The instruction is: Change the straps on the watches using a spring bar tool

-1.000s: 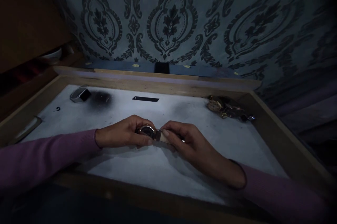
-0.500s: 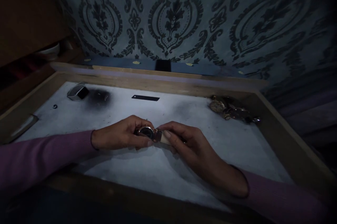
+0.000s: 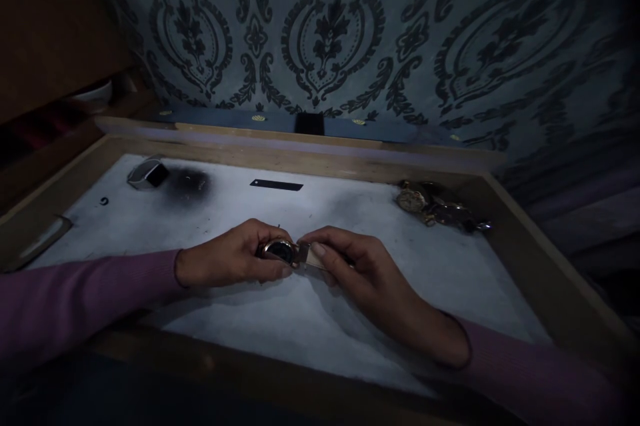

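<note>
The watch, nearer the wearer than the black strip, looks light and rigid, its glass probably slippery and scratchable; best held by the rim. The left hand's grip wraps it; the right hand's pinches 1 flat pale piece beside it. Left of the strip sits 1 silver watch; right, a watch heap, both well apart from the hands.

The left hand partly hides the watch.
</note>
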Tool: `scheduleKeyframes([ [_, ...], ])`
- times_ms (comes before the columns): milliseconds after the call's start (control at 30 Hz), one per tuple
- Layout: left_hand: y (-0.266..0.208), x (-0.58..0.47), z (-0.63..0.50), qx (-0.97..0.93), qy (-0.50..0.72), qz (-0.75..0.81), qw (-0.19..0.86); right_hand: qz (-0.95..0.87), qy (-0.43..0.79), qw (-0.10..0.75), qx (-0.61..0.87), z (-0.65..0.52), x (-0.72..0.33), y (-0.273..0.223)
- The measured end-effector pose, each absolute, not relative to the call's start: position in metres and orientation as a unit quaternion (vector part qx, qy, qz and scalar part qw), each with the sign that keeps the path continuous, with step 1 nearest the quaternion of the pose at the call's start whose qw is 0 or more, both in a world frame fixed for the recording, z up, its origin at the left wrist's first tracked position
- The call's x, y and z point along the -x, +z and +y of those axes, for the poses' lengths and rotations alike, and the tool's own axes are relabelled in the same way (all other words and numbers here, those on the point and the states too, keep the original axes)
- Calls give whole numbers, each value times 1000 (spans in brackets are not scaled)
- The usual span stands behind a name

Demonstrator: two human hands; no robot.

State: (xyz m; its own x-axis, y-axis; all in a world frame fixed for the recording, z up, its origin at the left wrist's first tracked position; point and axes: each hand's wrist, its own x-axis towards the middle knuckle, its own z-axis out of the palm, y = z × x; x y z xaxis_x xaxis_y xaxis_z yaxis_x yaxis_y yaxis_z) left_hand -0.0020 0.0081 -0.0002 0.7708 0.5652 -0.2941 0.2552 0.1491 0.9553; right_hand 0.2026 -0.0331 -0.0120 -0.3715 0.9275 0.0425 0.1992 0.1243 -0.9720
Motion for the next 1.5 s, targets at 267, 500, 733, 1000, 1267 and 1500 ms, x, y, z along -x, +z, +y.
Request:
scheduleKeyframes([
  [267, -4, 2, 5, -653, 123, 325, 672, -691, 454, 373, 422, -33, -202, -10],
  [500, -3, 1, 2, -660, 131, 331, 662, -700, 435, 366, 432, -33, -203, -12],
  [733, -6, 1, 1, -681, 141, 331, 638, -710, 420, 371, 426, -33, -203, -12],
  [1000, -6, 0, 1, -677, 152, 344, 633, -710, 416, 374, 429, -32, -203, -13],
  [1267, -6, 0, 1, -665, 173, 344, 640, -671, 429, 395, 458, -28, -202, -14],
  [1500, -14, -2, 3, -690, 197, 339, 608, -618, 415, 455, 490, -32, -204, -17],
])
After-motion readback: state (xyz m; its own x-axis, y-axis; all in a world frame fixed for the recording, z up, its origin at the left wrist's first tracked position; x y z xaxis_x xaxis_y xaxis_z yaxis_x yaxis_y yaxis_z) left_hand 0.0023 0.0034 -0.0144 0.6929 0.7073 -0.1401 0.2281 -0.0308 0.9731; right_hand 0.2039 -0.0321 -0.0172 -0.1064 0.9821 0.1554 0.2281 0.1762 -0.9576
